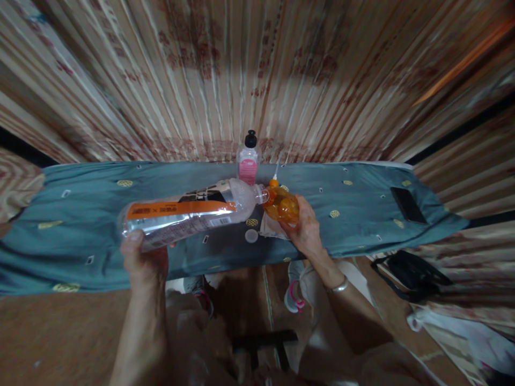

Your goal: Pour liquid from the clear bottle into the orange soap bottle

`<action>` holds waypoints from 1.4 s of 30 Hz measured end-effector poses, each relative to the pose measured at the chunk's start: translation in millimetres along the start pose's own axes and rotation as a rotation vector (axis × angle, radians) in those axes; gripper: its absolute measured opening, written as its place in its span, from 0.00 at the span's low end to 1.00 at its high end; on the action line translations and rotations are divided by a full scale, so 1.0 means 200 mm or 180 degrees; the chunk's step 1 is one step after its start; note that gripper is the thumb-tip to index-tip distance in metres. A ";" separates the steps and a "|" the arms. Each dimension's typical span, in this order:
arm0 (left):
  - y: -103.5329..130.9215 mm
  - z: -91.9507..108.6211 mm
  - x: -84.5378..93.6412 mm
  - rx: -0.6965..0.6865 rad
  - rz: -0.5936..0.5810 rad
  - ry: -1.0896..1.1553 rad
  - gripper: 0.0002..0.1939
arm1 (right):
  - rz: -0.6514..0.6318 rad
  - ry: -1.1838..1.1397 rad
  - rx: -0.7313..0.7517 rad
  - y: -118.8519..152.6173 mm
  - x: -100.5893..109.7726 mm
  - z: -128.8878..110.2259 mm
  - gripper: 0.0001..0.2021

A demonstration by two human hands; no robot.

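Note:
My left hand [145,257] is closed round the base end of a large clear bottle [185,214] with an orange and silver label. The bottle lies nearly level in the air, its neck pointing right. My right hand [308,228] grips a small amber bottle [284,206], whose mouth meets the large bottle's neck. An orange nozzle top with a thin tube [274,181] is just behind the amber bottle. A round whitish cap [251,236] and a pale cloth [273,228] lie below the two necks.
A clear bottle with pink label and black pump [248,163] stands at the back of the teal-covered table [100,187]. A dark phone [408,205] lies at the right. Curtains hang behind. A black bag [414,273] is on the floor at the right.

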State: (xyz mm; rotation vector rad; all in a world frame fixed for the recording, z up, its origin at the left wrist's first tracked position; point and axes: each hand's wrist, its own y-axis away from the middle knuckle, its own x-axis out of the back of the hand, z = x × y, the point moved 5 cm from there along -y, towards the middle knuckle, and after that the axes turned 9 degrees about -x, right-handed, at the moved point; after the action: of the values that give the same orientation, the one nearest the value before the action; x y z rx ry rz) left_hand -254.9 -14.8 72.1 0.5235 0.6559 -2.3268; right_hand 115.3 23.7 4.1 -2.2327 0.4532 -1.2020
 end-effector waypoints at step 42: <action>0.00 0.00 0.00 -0.0056 -0.0110 0.0030 0.30 | -0.0022 0.0017 0.0033 -0.01 0.00 -0.01 0.39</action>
State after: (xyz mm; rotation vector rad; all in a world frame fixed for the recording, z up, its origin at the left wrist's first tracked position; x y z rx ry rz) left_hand -254.5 -14.5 73.1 0.5193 0.6944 -2.3500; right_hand 114.2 24.0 5.8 -2.2246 0.4406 -1.2114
